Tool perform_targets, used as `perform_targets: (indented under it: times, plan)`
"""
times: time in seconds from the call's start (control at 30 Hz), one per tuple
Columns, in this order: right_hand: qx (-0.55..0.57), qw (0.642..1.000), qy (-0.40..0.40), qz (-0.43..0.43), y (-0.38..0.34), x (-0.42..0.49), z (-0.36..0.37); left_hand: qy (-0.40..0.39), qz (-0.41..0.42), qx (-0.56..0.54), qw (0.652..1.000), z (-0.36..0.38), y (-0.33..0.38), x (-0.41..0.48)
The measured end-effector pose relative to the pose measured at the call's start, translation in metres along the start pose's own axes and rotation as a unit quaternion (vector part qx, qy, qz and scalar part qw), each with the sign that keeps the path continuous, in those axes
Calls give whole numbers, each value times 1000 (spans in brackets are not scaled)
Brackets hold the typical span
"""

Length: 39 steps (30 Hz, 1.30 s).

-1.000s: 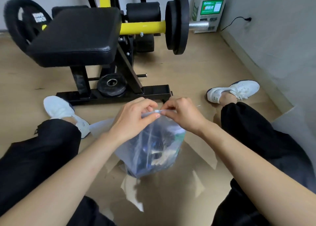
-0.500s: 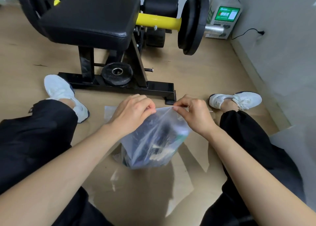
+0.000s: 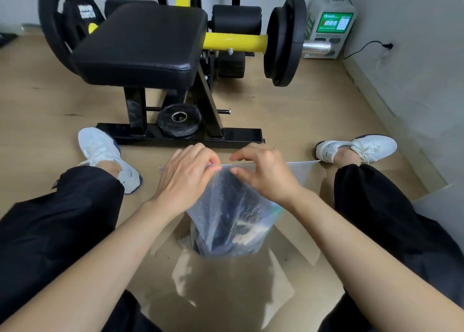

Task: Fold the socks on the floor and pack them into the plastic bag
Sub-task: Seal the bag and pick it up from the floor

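left hand (image 3: pixel 185 181) pinches top edge of plastic bag (image 3: pixel 298 173), right hand (image 3: pixel 266 178) straddles it, thumb and fingers apart; risk: seal stays partly open, socks (image 3: pixel 223 221) slip out.

Right hand (image 3: pixel 263 176): no longer pinches the far right of the top edge; it has moved back beside the left hand (image 3: pixel 185 178), thumb and fingers parted either side of the edge.
Plastic bag (image 3: pixel 226 213): top edge now drawn straight, right corner unheld.
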State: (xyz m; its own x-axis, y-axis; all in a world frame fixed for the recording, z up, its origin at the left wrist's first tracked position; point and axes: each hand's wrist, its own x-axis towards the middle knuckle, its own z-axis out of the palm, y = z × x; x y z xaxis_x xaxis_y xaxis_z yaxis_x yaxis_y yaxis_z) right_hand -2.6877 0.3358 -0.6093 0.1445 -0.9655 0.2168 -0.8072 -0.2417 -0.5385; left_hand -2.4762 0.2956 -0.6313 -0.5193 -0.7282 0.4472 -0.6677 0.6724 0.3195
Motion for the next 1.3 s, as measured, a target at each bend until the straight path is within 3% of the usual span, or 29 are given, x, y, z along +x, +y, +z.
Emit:
perform_targets:
  times: [0.67,1.1,1.3]
  plan:
    - [31,999,26,6,14,5,13,-15,-106,-97,990,-30,-65,-44]
    - [20,1000,-3,7,8,-4,7,-26,-188,-164,968,-36,-42,-46]
    - [-104,991,-62,48,29,-13,-11,-44,-177,-83,980,-35,-48,-46]
